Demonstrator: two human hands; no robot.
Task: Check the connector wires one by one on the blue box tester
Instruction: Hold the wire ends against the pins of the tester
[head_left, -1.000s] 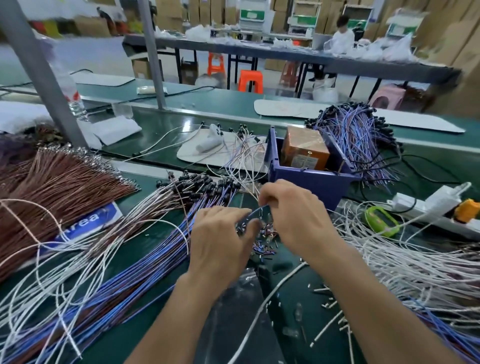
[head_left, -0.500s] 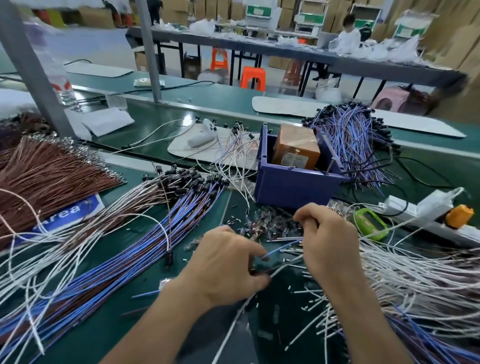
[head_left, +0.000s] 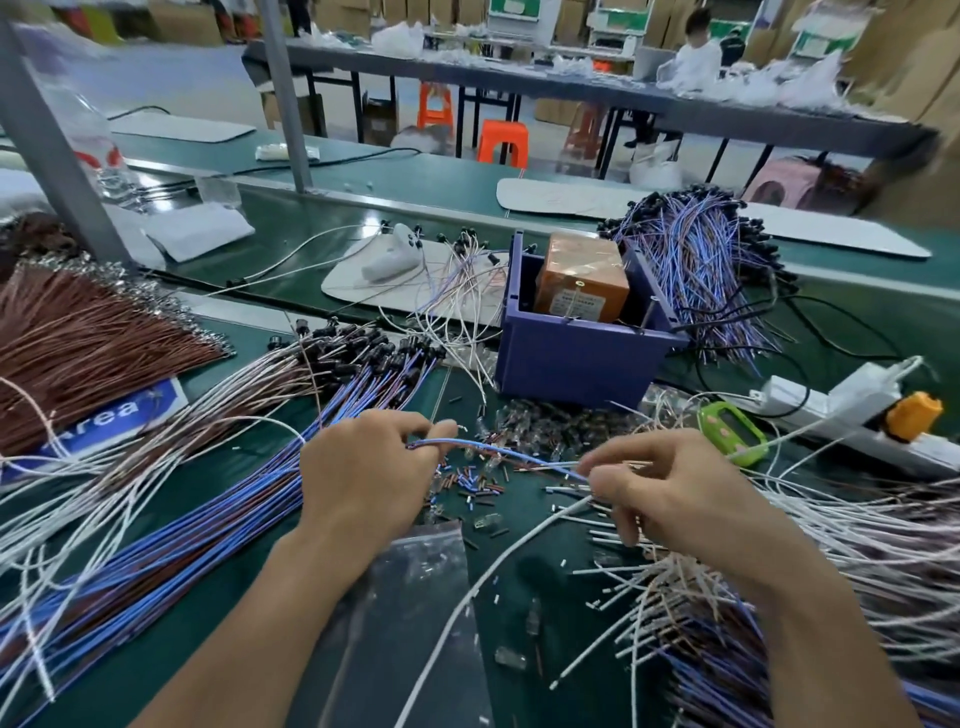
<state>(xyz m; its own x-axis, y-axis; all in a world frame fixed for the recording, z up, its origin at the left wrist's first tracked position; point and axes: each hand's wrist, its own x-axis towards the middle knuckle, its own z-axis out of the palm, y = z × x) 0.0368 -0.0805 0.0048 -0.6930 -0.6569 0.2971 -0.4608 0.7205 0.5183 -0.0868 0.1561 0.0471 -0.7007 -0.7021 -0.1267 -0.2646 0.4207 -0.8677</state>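
Strung between two hands, low over the green bench top (head_left: 244, 452) and just in front of the blue box tester (head_left: 576, 358): one blue connector wire (head_left: 498, 451). Pinched at its left end by the curled fingers of the left hand (head_left: 363, 467), and at its right end between thumb and forefinger of the right hand (head_left: 670, 493) (remaining right fingers curled underneath, with a white wire (head_left: 519, 545) ending at them, hold on it unclear).

Directly below the wire, a scatter of small cut sleeves and clear connector pieces (head_left: 540, 421), reaching up to the tester's front wall. Little bare bench: only a dark strip between the forearms, partly taken up by a clear plastic bag (head_left: 415, 597). Hemmed in on the left by a long sheaf of blue and white wires (head_left: 208, 519), and on the right by a heap of white wires (head_left: 857, 545) crowding the right wrist.

Inside the tester, open at the top, an orange block (head_left: 582, 278) toward the back. Against its far right side, a purple bundle with black plugs (head_left: 711, 275). Near its right front corner, a green handheld gadget (head_left: 732, 434), then a white power strip (head_left: 841, 410).
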